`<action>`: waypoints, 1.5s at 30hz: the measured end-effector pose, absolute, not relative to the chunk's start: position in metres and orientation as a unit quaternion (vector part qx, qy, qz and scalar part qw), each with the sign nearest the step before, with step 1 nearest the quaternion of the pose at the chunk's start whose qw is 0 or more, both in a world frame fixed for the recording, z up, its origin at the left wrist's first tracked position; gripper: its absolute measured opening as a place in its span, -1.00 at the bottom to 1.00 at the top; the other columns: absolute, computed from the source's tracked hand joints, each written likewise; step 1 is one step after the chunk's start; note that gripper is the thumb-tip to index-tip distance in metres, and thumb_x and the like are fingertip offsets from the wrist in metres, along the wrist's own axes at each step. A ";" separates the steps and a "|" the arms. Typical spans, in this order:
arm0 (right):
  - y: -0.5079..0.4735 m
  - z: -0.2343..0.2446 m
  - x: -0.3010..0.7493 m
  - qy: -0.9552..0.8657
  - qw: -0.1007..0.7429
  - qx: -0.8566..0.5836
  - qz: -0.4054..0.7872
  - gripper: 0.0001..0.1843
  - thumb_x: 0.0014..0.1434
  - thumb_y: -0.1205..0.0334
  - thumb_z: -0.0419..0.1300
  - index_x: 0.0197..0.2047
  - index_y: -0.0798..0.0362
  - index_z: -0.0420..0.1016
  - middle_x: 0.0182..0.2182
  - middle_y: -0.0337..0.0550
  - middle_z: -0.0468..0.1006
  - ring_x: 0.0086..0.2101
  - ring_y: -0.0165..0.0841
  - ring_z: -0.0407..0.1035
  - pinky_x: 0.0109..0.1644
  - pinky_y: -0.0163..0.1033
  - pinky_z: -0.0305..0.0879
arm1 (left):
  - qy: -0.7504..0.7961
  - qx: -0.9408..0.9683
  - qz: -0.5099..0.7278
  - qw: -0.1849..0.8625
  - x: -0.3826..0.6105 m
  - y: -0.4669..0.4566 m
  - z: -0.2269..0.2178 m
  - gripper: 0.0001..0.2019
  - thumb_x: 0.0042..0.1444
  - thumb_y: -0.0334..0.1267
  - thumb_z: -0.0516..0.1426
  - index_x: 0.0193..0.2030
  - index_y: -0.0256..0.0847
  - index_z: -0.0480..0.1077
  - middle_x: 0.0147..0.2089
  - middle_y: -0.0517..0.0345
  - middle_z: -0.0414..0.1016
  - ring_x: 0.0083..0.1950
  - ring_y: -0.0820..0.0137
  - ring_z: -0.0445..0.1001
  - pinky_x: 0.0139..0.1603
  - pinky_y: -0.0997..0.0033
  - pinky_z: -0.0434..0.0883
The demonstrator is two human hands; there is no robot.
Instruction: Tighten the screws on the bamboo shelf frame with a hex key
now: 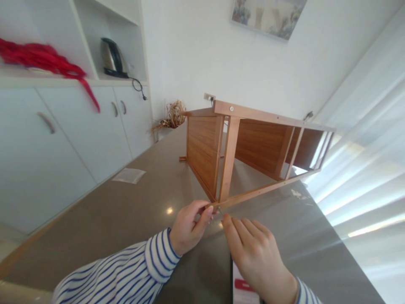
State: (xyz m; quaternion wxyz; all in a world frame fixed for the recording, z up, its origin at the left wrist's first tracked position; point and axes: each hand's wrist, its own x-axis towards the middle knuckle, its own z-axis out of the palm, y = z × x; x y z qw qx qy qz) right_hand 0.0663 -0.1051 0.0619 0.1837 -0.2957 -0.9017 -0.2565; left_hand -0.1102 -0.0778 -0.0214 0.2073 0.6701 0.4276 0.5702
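Note:
A wooden shelf frame (253, 143) lies on its side on the grey-brown table top (126, 219). My left hand (188, 228) pinches the near corner of the frame's lower rail with thumb and fingers. My right hand (256, 257) reaches in from the right, its fingertips pressed together at the same corner around a thin metal tool or screw (220, 210) too small to name. Both sleeves are white with blue stripes.
White cupboards (63, 139) stand at the left, with a kettle (112, 59) and red cloth (44, 59) on the shelf above. A paper sheet (128, 175) lies on the table. A red-and-white packet (245, 287) lies under my right hand. Curtains hang at the right.

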 end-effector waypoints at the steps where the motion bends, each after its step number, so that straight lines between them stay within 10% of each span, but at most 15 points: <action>1: -0.105 0.061 0.066 -0.901 0.183 -0.296 -0.259 -0.79 0.26 0.46 0.00 -0.08 0.27 0.39 -0.46 -0.10 0.46 -0.47 -0.36 0.31 -0.42 -0.22 0.11 | 0.428 0.672 0.569 0.204 -0.110 -0.078 -0.020 -0.83 0.24 -0.23 0.00 -0.16 -0.24 0.35 -0.39 0.12 0.57 -0.41 0.47 0.54 -0.35 0.50 0.49; 17: -0.093 0.077 0.077 -0.897 0.184 -0.310 -0.258 -0.71 0.28 0.15 0.09 -0.48 -0.01 0.21 -0.59 -0.28 0.29 -0.53 -0.36 0.14 -0.42 -0.20 -0.13 | 0.443 0.704 0.538 0.136 -0.113 -0.078 -0.016 -0.88 0.20 -0.30 0.01 -0.22 -0.23 0.35 -0.44 0.17 0.54 -0.42 0.47 0.53 -0.39 0.54 0.44; 34: -0.095 0.084 0.080 -0.924 0.097 -0.265 -0.257 -0.96 0.20 0.35 0.10 -0.24 0.08 0.33 -0.46 -0.24 0.35 -0.46 -0.32 0.18 -0.42 -0.18 -0.12 | 0.423 0.718 0.542 0.109 -0.114 -0.077 -0.017 -0.92 0.20 -0.36 0.03 -0.22 -0.24 0.32 -0.41 0.16 0.55 -0.41 0.50 0.53 -0.37 0.56 0.43; 45: -0.103 0.079 0.074 -0.913 0.058 -0.262 -0.306 -0.65 0.13 0.39 0.07 0.01 0.25 0.33 -0.49 -0.22 0.34 -0.52 -0.32 0.21 -0.47 -0.16 -0.08 | 0.414 0.721 0.546 0.105 -0.114 -0.077 -0.016 -0.92 0.19 -0.38 0.03 -0.19 -0.23 0.32 -0.41 0.19 0.54 -0.41 0.52 0.52 -0.35 0.57 0.43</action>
